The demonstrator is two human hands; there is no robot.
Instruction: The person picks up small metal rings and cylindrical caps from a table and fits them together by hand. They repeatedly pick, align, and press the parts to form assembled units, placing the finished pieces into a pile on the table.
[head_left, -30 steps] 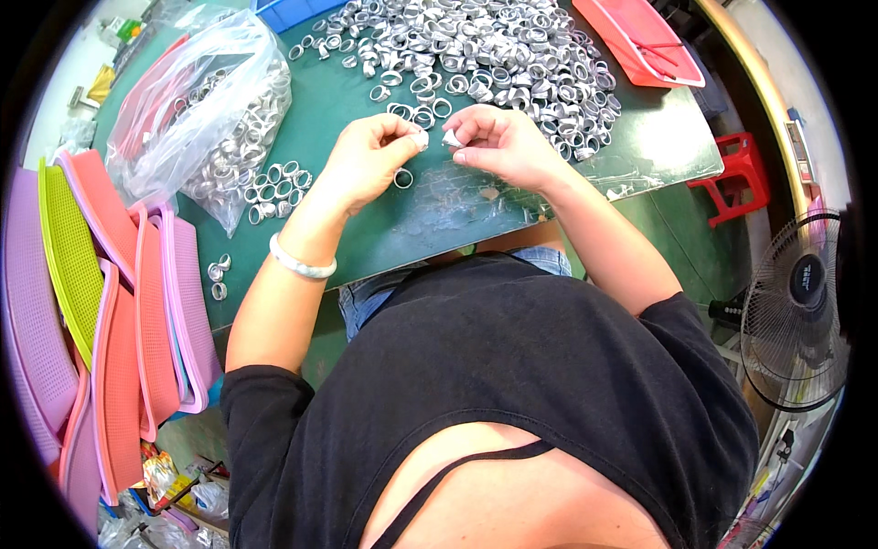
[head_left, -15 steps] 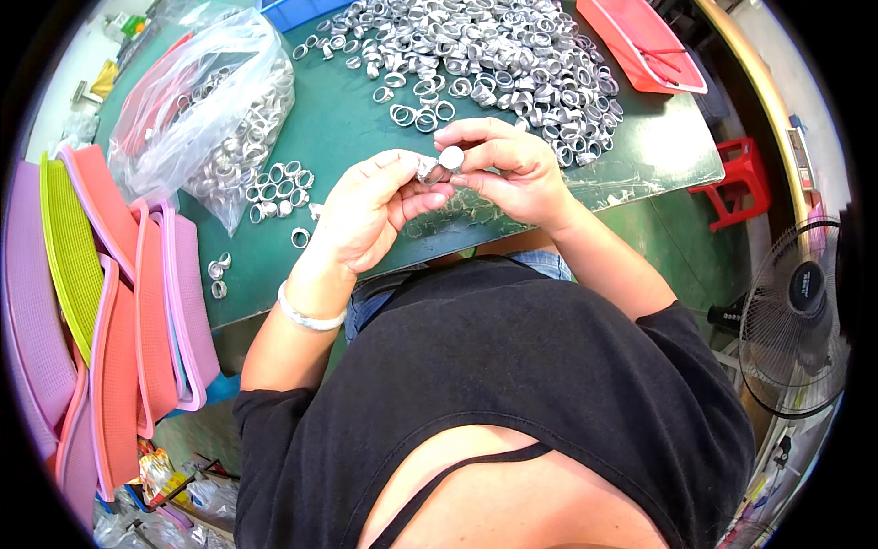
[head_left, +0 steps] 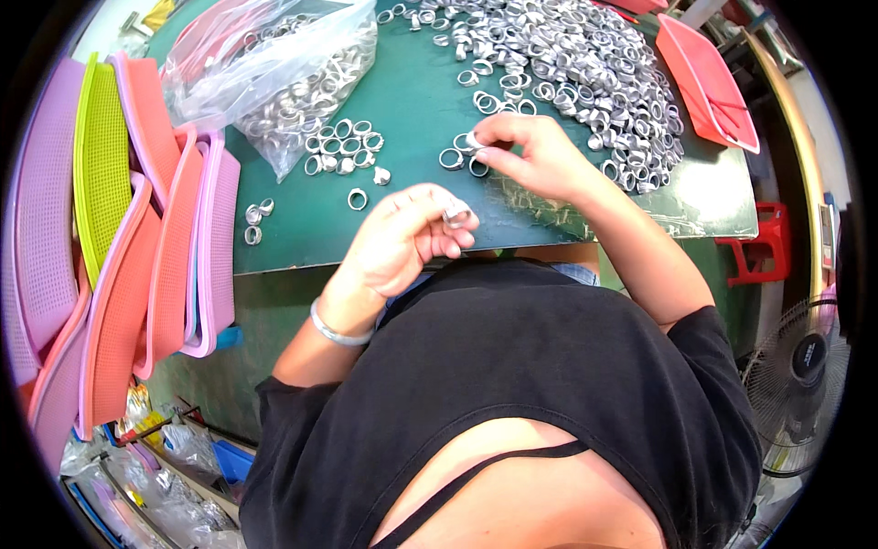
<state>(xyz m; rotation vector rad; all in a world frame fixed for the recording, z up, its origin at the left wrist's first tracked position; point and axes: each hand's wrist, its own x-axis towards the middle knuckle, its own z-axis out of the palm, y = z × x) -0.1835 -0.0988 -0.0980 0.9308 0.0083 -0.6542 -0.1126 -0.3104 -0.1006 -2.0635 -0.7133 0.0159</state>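
My left hand (head_left: 402, 240) is curled around a small silver metal ring (head_left: 455, 216), held at the fingertips just above the near edge of the green table (head_left: 402, 101). My right hand (head_left: 535, 157) reaches forward and pinches another silver ring (head_left: 474, 141) among a few loose rings on the mat. A big heap of silver rings (head_left: 585, 59) lies beyond my right hand. A small group of sorted rings (head_left: 343, 146) sits left of centre.
A clear plastic bag (head_left: 283, 69) full of rings lies at the back left. Pink, orange and green plastic baskets (head_left: 119, 238) are stacked at the left edge. A red tray (head_left: 709, 82) lies at right, a red stool (head_left: 764, 252) and a fan (head_left: 805, 384) below it.
My hands were together working one ring. They have separated: my left hand stayed near the table edge with a ring, and my right hand reached forward to the loose rings.
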